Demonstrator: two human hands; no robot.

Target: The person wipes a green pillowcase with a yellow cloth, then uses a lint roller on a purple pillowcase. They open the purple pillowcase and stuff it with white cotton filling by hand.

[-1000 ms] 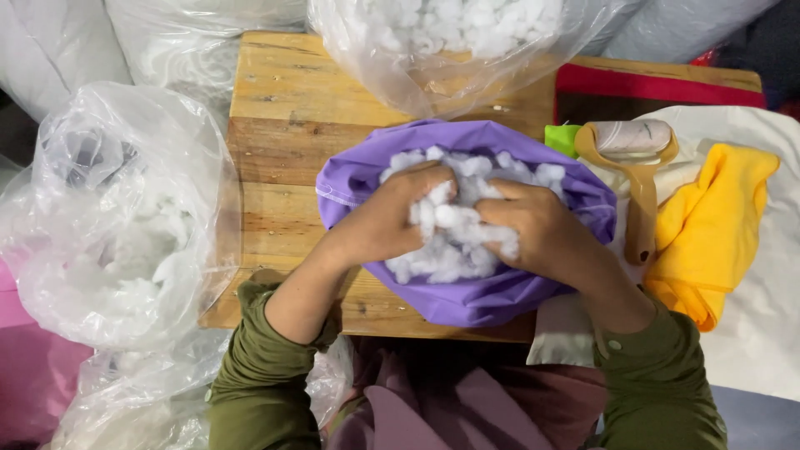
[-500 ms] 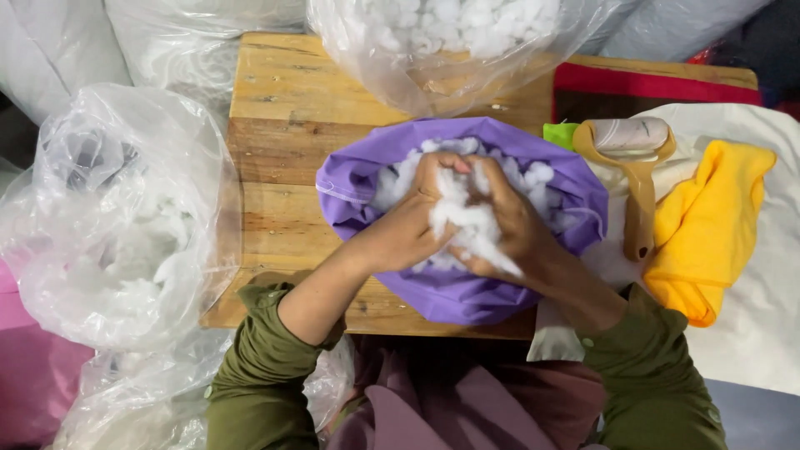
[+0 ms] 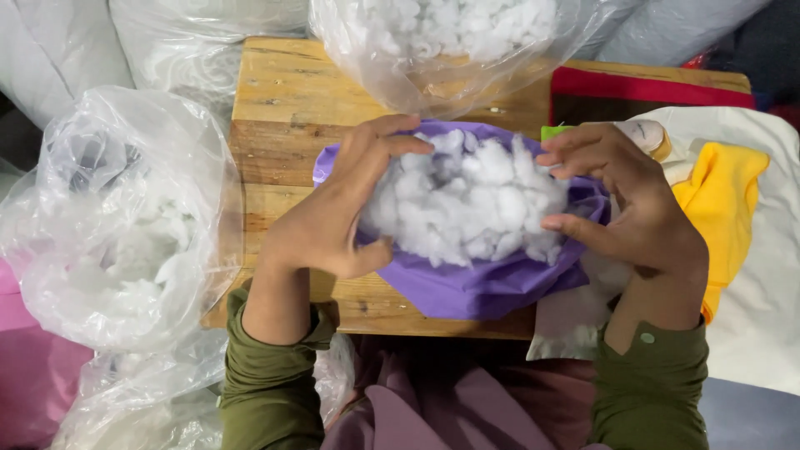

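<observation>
Head camera looks straight down on a wooden table (image 3: 292, 108), where a mound of white fibre stuffing (image 3: 471, 200) sits in a purple fabric cover (image 3: 483, 287) lying near the table's front edge. The left hand (image 3: 333, 217) cups the mound's left side, fingers spread wide and curved over the top, thumb pressed in low against the fluff and the purple cloth. The right hand (image 3: 629, 208) flanks the right side, fingers loosely bent and parted, thumb touching the edge of the stuffing where it meets the cover; neither hand is closed tight on anything. Both forearms wear olive green sleeves (image 3: 267, 383). Just behind the mound, a clear plastic bag of stuffing (image 3: 442, 42) hangs over the far part of the table and hides the wood beneath it. At the left, off the table, a second clear plastic bag (image 3: 117, 225) stands half full of the same white fibre, its crumpled wall reaching the table's left edge. To the right of the cover lie a yellow cloth (image 3: 721, 200) on a white cloth (image 3: 771, 275), with a sliver of green fabric (image 3: 554, 132) showing by the right fingertips and a red cloth (image 3: 642, 87) further back. White sacks (image 3: 58, 50) fill the upper left corner, and pink fabric (image 3: 33, 383) shows at the lower left.
</observation>
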